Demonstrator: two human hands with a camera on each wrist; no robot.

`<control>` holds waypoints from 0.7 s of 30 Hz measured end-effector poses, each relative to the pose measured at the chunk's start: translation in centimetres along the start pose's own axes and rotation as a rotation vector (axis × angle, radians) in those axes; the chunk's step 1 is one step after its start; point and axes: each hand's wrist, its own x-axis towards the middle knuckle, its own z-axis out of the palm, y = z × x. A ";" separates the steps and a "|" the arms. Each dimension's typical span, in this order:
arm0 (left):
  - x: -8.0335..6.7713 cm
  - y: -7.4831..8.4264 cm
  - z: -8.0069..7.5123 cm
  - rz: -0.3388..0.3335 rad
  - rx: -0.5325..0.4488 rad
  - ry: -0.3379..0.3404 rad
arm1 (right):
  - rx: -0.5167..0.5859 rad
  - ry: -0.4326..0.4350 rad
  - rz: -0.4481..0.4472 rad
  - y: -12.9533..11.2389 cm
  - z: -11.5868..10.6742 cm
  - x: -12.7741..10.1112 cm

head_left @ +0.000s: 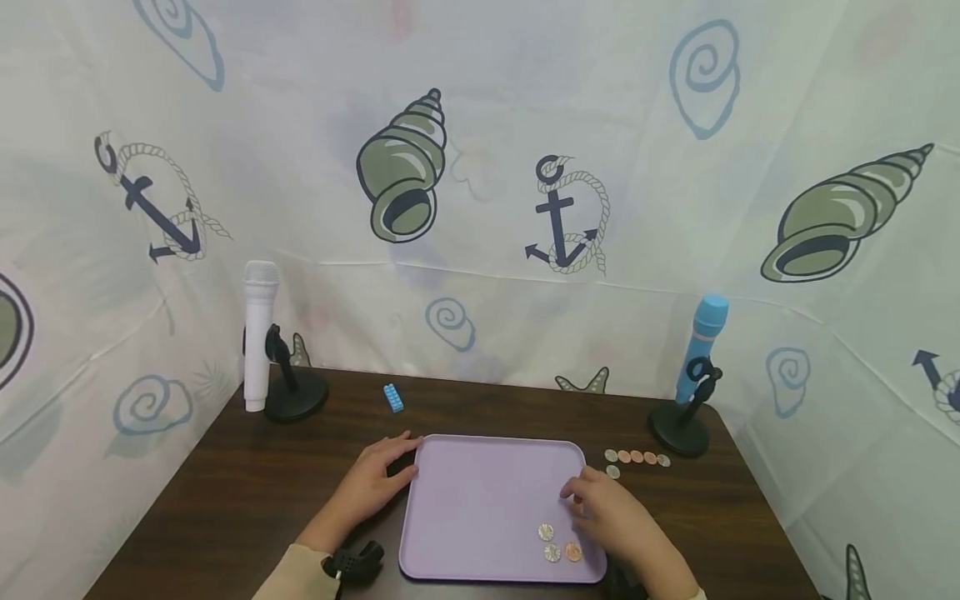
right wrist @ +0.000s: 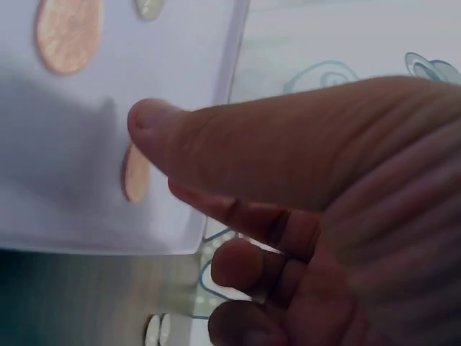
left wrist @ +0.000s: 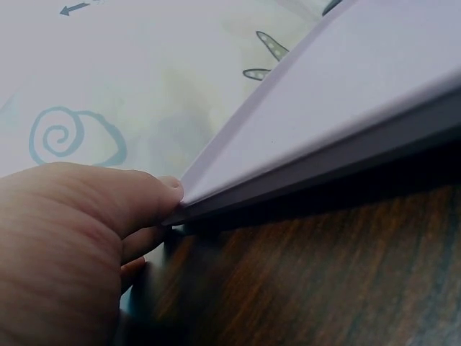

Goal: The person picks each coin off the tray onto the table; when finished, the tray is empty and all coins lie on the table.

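Dark wood tabletop (head_left: 225, 492) is carrying our lilac tray (head_left: 480, 500), which is lying centred before us. Our left hand (head_left: 375, 479) is touching its left edge with relaxed fingers, while our right hand (head_left: 611, 512) is hovering, loosely open and holding nothing, just beside three coins (head_left: 558, 543) lying in the tray's near right corner.

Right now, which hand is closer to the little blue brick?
Left. The left hand rests at the purple tray's left edge, just in front of the blue brick; the right hand is across the tray, by the coins.
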 end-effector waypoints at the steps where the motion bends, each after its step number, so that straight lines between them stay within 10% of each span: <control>1: 0.0 0.1 0.0 0.006 0.002 0.003 | -0.006 -0.003 0.013 0.0 0.1 0.0; 21: 0.1 0.1 0.0 0.005 0.005 -0.002 | -0.013 0.005 0.117 0.9 0.6 0.0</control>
